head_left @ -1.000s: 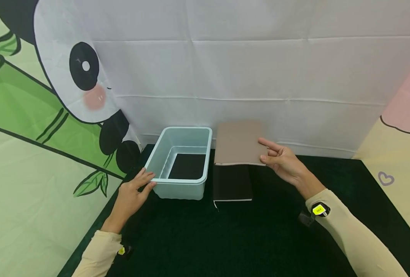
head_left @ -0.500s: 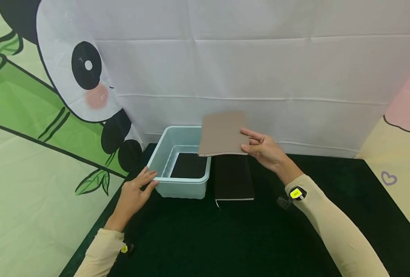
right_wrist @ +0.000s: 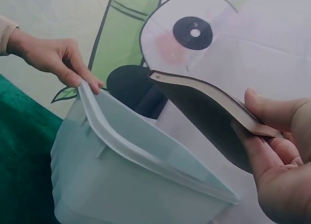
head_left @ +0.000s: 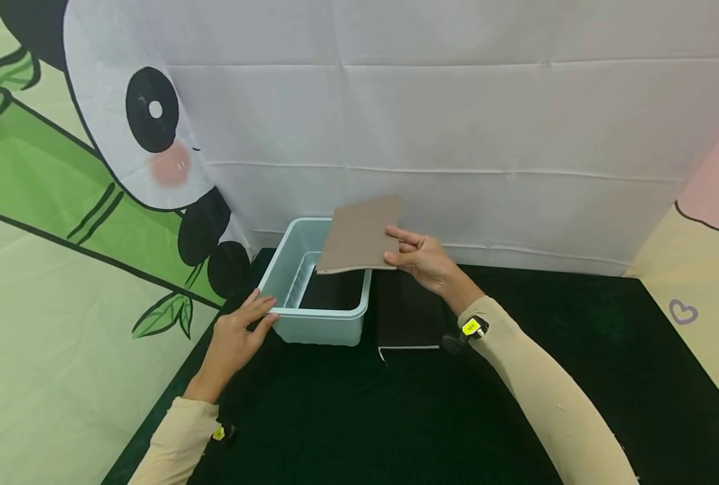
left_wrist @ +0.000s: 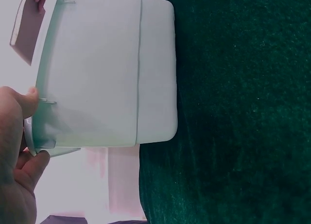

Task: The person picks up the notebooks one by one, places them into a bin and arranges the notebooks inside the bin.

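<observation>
Watching the right hand (head_left: 427, 267) pinch the tan notebook (head_left: 359, 232) by one edge, I judge its unsupported side, left of that grip and above the pale-blue bin (head_left: 319, 330), could sag and catch the rim (head_left: 317, 314); the left hand (head_left: 236, 337), pinching that rim's corner, might tip the bin by tugging.

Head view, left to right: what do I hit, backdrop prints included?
Panda eye → left hand → pale blue bin → black notebook beside it → purple heart. Left out for overlap: beige notebook, right hand.
</observation>
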Tool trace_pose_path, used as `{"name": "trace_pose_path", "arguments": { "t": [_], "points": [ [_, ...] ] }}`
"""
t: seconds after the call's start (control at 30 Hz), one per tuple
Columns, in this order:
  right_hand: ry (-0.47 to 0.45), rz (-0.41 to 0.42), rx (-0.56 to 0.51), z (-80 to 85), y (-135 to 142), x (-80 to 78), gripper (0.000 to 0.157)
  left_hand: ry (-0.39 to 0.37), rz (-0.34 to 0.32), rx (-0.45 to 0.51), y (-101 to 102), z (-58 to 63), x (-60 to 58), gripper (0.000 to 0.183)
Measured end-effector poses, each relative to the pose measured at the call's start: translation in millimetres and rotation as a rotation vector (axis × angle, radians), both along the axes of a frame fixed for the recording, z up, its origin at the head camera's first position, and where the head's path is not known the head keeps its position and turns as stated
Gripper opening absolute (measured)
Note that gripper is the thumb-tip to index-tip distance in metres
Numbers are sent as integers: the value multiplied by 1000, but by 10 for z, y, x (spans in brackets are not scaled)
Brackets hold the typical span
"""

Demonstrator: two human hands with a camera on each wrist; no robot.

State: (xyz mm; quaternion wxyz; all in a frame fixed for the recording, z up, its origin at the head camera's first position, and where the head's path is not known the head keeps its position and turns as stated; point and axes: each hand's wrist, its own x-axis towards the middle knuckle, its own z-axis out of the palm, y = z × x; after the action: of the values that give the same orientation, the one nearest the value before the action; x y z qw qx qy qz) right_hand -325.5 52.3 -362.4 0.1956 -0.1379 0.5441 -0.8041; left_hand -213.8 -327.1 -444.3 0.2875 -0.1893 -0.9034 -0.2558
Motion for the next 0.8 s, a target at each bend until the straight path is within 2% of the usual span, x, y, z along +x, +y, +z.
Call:
{"name": "trace_pose_path", "arguments": {
  "t": [0.27,0.57,0.8],
  "points": [
    [-15,-6,43,-58,-307,-47,65,-18,-2,1,-28,36,23,36],
    [-16,-37,98,-111,-500,-45,66,-28,-14,-5,-32,41,45,38],
    [-10,-9,174,-118,-635,-32,64,-16,-17,-3,-32,40,43,37]
  ]
}}
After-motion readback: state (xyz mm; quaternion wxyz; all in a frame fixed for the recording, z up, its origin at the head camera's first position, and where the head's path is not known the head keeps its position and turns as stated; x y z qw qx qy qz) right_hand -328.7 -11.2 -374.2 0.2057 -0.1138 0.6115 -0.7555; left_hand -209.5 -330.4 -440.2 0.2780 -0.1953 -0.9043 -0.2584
